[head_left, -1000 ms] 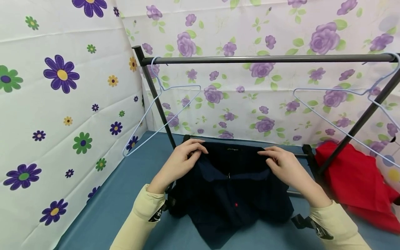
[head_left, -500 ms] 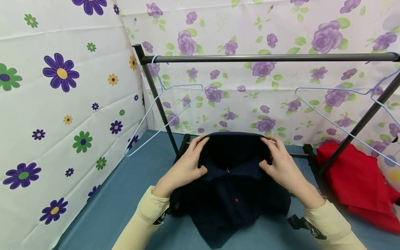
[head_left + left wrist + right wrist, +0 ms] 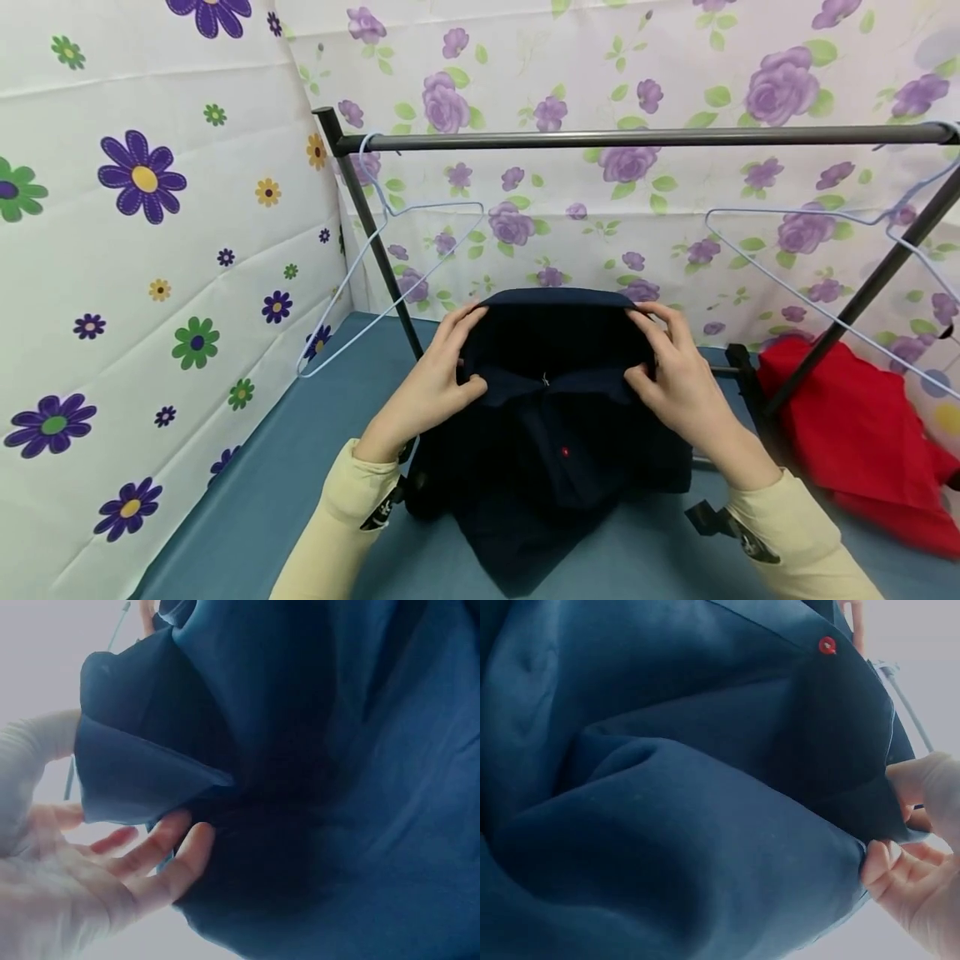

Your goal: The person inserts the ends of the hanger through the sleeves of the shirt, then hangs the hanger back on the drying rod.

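Observation:
A dark navy shirt (image 3: 510, 483) with a red button (image 3: 566, 452) lies in front of the person, its collar (image 3: 558, 297) lifted and gaping. On the left side of the collar, my left hand (image 3: 431, 383) holds the edge, fingers at the outer side and thumb toward the front. My right hand (image 3: 686, 383) grips the opposite side in much the same way. A folded collar point (image 3: 142, 780) shows beside the left fingers in the left wrist view. In the right wrist view, thumb and fingers of the right hand (image 3: 915, 877) pinch the navy cloth.
A dark metal rack (image 3: 540, 141) stands behind the shirt. Blue wire hangers hang at its left (image 3: 435, 206) and right (image 3: 795, 214) ends. Red cloth (image 3: 855, 442) lies at the right on the blue-covered table (image 3: 247, 508). Flowered sheets form the walls.
Both hands have risen and turned the back of the collar upward, so its inner label is no longer visible. The thumbs have spread away from the fingers.

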The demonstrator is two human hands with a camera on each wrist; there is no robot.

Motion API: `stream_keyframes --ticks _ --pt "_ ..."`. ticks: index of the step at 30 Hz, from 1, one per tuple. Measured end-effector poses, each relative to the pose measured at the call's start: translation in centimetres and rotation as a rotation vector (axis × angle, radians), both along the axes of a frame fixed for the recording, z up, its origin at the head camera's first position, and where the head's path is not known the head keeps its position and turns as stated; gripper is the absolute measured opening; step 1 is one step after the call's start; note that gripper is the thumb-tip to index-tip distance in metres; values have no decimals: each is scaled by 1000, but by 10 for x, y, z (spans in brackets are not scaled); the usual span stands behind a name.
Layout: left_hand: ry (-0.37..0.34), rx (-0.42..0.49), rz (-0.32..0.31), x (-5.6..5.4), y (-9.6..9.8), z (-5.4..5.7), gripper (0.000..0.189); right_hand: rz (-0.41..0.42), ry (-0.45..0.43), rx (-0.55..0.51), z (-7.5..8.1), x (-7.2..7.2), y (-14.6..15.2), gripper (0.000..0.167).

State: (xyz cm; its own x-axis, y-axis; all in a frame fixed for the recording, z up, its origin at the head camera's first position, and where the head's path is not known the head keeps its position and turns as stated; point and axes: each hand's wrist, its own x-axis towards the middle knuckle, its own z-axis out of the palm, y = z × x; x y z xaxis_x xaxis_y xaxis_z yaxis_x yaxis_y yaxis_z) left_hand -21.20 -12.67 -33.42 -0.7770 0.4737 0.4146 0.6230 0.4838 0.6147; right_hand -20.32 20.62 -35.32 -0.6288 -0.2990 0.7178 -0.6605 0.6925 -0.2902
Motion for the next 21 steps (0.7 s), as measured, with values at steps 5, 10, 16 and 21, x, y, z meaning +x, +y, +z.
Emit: stream_keyframes --ticks 5,10,16,21 --pt "74 -2 -53 -3 -4 -9 77 74 -77 -48 -4 2 0 74" --pt "55 69 -106 -7 -8 -20 59 111 -117 -93 -6 4 0 78" --pt "-10 107 -158 -17 -10 -43 48 142 -162 -132 -5 6 0 76" --pt "53 -2 -88 -25 -9 -57 60 162 -178 -142 -4 7 -1 74"
